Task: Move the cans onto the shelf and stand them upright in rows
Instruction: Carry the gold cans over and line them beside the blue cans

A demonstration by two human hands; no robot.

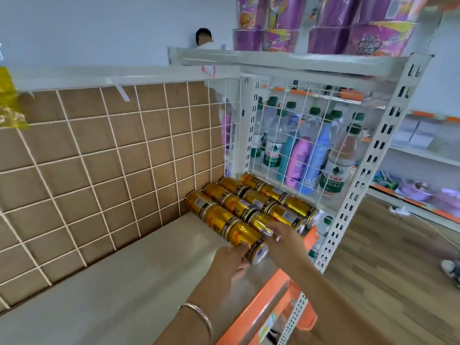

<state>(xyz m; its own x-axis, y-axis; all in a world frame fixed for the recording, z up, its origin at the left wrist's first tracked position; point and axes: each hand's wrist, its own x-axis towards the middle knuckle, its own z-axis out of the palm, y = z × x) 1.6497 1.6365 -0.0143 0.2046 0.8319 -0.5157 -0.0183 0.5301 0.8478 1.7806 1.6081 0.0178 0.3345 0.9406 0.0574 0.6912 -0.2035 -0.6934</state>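
Several gold cans (231,207) with black bands stand packed in three rows on the grey shelf (124,282), at its right end against the white wire divider (293,135). My left hand (230,263) grips the nearest can (249,239) from its left side; that can's silver top faces me. My right hand (285,239) reaches over from the right, and its curled fingertips pinch the top of the front can in the middle row (258,220). The steep tilted view does not show clearly whether the cans are upright.
A brown board behind a white wire grid (104,158) backs the shelf. An orange price rail (268,302) runs along the front edge. Bottles (273,150) stand beyond the divider. Purple packs (323,26) fill the shelf above. A person (204,38) stands behind.
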